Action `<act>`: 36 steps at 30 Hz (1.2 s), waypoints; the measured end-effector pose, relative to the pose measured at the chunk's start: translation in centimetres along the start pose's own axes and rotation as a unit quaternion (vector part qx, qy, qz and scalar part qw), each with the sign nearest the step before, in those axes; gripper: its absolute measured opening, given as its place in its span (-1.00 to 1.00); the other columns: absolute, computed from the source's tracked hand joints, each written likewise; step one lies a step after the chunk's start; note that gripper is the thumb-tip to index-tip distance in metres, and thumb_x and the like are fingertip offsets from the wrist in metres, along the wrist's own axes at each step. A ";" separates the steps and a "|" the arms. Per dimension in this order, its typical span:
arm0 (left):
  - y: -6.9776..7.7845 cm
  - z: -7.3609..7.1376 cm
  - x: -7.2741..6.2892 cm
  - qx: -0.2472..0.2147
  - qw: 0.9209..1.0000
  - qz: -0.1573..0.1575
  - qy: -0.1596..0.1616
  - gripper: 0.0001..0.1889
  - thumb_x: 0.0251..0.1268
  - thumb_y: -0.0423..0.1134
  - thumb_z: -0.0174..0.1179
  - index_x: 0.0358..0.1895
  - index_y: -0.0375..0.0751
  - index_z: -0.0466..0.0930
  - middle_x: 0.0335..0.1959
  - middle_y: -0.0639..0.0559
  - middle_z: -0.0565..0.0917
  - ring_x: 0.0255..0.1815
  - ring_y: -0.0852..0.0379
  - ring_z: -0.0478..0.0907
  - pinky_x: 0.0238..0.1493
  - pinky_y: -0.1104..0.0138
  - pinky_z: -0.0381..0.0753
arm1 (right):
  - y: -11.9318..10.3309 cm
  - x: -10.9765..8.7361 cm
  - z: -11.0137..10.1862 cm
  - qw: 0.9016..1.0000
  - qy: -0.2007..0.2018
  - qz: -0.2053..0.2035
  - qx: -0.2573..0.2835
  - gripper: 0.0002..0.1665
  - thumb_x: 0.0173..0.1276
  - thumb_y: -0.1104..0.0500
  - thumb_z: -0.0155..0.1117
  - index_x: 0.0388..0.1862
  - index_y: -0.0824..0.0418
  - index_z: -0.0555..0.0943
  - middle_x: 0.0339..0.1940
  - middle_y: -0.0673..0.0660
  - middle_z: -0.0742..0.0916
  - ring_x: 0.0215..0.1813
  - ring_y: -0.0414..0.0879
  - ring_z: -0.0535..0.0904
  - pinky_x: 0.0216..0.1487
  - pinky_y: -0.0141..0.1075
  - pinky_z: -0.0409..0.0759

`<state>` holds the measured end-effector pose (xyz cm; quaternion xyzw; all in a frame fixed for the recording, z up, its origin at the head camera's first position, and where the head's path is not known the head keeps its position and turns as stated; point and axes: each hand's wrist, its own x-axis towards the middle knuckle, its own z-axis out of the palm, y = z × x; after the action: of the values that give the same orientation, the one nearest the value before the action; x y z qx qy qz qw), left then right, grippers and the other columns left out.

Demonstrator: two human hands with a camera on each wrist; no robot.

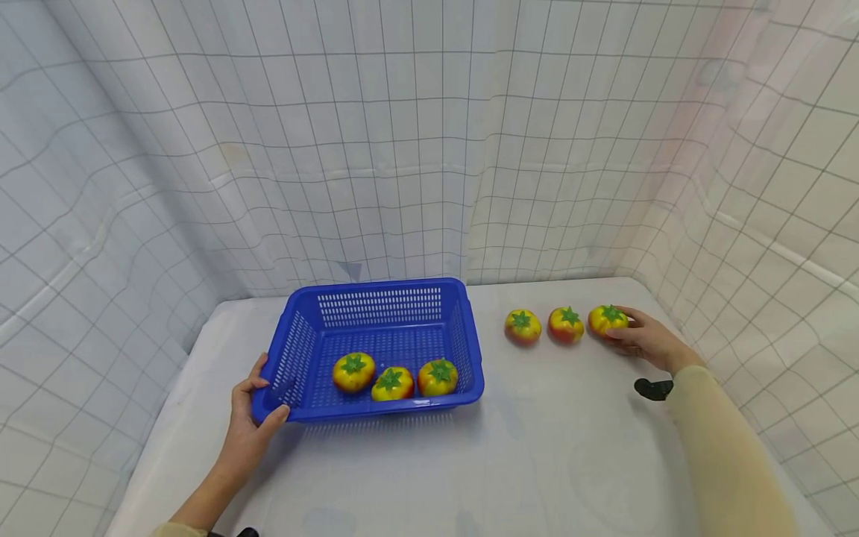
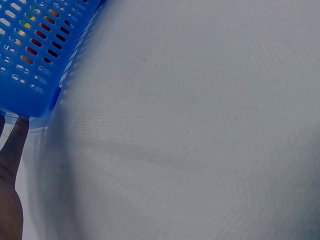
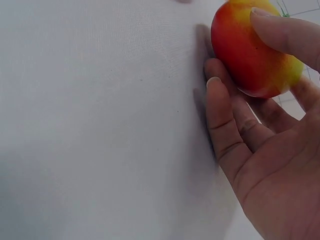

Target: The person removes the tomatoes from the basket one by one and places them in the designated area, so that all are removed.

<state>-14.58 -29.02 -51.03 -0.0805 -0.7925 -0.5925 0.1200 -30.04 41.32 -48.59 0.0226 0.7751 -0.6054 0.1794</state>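
Observation:
A blue plastic basket [image 1: 369,412] with slotted walls stands on the left half of the table. Its front left corner is gripped by my left hand [image 1: 244,432], thumb over the front rim and fingers at the left side. In the left wrist view, fingertips touch the corner of the basket [image 2: 30,95]. Three red-and-yellow toy tomatoes with green star-shaped tops, one of them a tomato [image 1: 353,372], lie inside near the front. At the far right, my right hand [image 1: 647,339] holds another tomato [image 3: 255,55] between thumb and fingers, close to the tabletop.
Two more tomatoes, the left one [image 1: 523,327] and the middle one [image 1: 566,325], sit in a row between the basket and my right hand. White cloth covers the table [image 1: 537,447]. Grid-patterned curtains [image 1: 403,149] hang behind and along both sides.

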 end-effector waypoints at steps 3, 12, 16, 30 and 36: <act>-0.1 0.0 0.0 -0.002 1.000 -0.001 0.000 -0.50 0.47 -0.48 0.09 0.25 -0.14 0.00 0.70 0.11 -0.16 0.66 -0.01 -0.18 0.22 0.68 0.24 | 0.0 0.0 0.2 1.000 0.005 0.004 -0.004 0.00 0.54 0.14 0.24 0.67 0.27 -0.16 0.53 0.47 0.14 0.06 -0.09 0.58 0.10 -0.29 0.61; -0.2 0.0 0.0 -0.040 0.999 0.011 0.001 -0.50 0.44 -0.55 0.05 0.22 -0.10 0.03 0.70 0.06 -0.17 0.65 0.08 -0.18 0.26 0.65 0.22 | 0.0 0.0 0.4 1.000 0.010 0.006 -0.011 0.04 0.52 0.09 0.28 0.67 0.26 -0.16 0.54 0.47 0.14 0.06 -0.09 0.55 0.08 -0.30 0.61; -0.2 0.0 0.1 -0.045 0.999 0.010 0.001 -0.50 0.44 -0.54 0.05 0.22 -0.08 0.04 0.70 0.06 -0.17 0.65 0.08 -0.18 0.26 0.65 0.22 | 0.0 0.0 0.4 1.000 0.016 0.011 -0.014 0.05 0.51 0.08 0.30 0.68 0.23 -0.15 0.54 0.47 0.14 0.07 -0.07 0.53 0.07 -0.32 0.61; -0.2 0.1 0.1 -0.036 0.999 0.006 0.000 -0.50 0.45 -0.54 0.05 0.22 -0.09 0.03 0.70 0.06 -0.17 0.65 0.06 -0.18 0.24 0.67 0.23 | 0.2 -0.1 0.3 1.000 -0.003 0.009 -0.013 0.05 0.53 0.08 0.27 0.69 0.21 -0.19 0.56 0.49 0.08 0.07 -0.04 0.50 0.04 -0.31 0.60; -0.2 0.0 0.1 -0.033 0.999 0.008 -0.002 -0.50 0.46 -0.53 0.05 0.23 -0.08 0.02 0.70 0.06 -0.18 0.65 0.05 -0.19 0.25 0.67 0.23 | 0.3 -0.1 0.3 1.000 -0.003 0.004 -0.019 0.06 0.53 0.08 0.27 0.69 0.21 -0.20 0.57 0.51 0.06 0.07 -0.06 0.52 0.04 -0.31 0.61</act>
<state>-14.68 -29.02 -51.16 -0.0922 -0.7720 -0.6172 0.1205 -29.85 41.11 -48.88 0.0211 0.7857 -0.5901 0.1845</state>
